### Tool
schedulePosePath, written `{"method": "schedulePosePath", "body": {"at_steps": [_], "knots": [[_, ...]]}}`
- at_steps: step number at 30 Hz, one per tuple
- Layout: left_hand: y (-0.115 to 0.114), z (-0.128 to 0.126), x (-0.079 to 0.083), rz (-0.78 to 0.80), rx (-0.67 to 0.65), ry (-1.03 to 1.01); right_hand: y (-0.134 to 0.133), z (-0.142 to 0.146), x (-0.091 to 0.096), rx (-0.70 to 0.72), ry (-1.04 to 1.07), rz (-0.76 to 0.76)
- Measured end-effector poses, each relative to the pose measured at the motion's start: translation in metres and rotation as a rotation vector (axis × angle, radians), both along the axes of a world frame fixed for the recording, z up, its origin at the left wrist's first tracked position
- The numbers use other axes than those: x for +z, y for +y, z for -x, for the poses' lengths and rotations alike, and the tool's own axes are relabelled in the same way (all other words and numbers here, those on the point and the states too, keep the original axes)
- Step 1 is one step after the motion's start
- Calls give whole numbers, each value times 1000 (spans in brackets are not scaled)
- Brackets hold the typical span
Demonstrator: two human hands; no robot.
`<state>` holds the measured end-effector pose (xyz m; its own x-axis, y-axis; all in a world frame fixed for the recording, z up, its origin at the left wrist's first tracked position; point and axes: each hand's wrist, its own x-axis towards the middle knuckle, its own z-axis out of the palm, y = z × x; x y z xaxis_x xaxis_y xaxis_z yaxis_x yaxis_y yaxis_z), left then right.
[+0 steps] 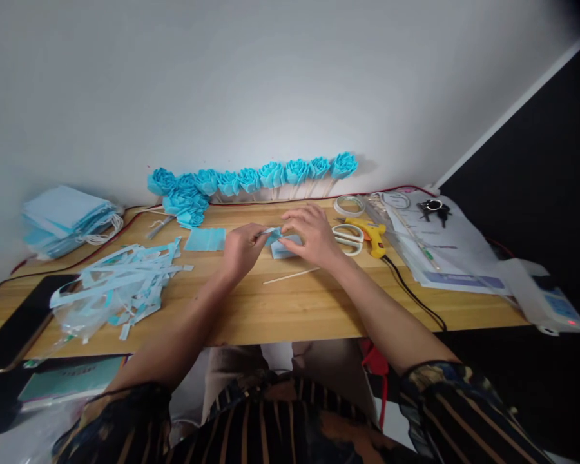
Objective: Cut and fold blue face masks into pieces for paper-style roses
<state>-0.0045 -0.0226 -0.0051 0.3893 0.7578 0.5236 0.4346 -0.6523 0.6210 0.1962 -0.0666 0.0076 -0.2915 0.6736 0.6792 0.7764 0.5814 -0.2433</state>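
My left hand (241,248) and my right hand (309,235) meet over the middle of the wooden table (290,309). Both pinch a small folded piece of light blue mask fabric (272,236) held between them. Under the right hand lies another flat blue piece (285,250). A thin wooden stick (290,276) lies on the table just in front of my hands. One more blue rectangle (205,239) lies left of my left hand.
Several blue fabric flowers (251,180) lean against the wall. Cut mask strips (120,283) are heaped at the left, a stack of face masks (65,219) beyond them. Scissors (348,237), a yellow glue gun (370,233), tape rolls (348,205) and papers (439,248) lie at the right.
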Motion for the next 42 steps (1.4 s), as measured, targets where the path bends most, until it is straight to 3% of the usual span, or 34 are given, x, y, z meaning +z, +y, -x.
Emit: {"method": "schedulePosePath", "body": {"at_steps": [5, 9, 12, 16, 20, 26, 30, 38, 42], "knots": [[1, -1, -3, -30, -3, 28, 3, -2, -4, 22, -17, -37], [7, 0, -6, 15, 54, -34, 7, -4, -8, -3, 19, 22], [14, 0, -9, 231, 31, -246, 8, -3, -10, -16, 217, 95], [18, -4, -11, 569, -96, -617, 9, 1, -15, 118, 549, 338], [12, -9, -10, 699, -169, -746, 12, 7, -21, 162, 684, 573], [3, -17, -12, 712, -253, -716, 11, 10, -25, 3, 572, 518], [2, -19, -13, 691, -239, -674, 11, 10, -26, -46, 517, 491], [7, -16, -13, 718, -253, -755, 13, 15, -29, 13, 684, 516], [8, -15, -14, 653, -189, -688, 12, 14, -27, 45, 712, 547]]}}
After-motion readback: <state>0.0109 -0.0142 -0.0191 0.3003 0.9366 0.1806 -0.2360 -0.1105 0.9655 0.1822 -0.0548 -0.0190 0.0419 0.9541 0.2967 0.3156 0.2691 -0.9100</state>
